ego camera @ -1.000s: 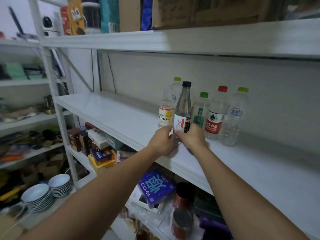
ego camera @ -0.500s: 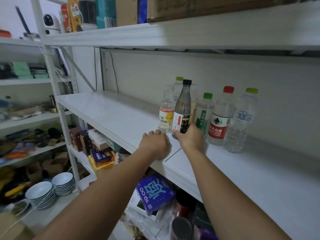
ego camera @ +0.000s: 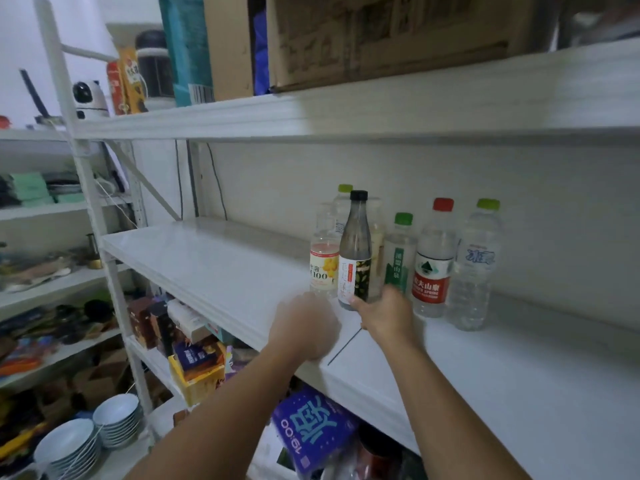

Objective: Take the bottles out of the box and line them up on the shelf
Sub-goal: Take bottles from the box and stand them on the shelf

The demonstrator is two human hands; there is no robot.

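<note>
Several bottles stand in a group on the white middle shelf. At the front is a dark bottle with a black cap. My right hand grips its base, thumb on the label. Left of it stands a clear bottle with a yellow-flower label. To the right are a green-labelled bottle, a red-capped bottle and a clear bottle with a light-green cap. Another green-capped bottle stands behind. My left hand hovers at the shelf's front edge, fingers curled, holding nothing.
The upper shelf carries a cardboard box, a teal bag and snack packs. Below the middle shelf lie a purple pack and small boxes. Stacked bowls sit at the lower left. A second shelving unit stands to the left.
My left hand has let go of the dark bottle and drawn back to the shelf edge. My right hand has slid down to the bottle's base, and the bottle now stands on the shelf.
</note>
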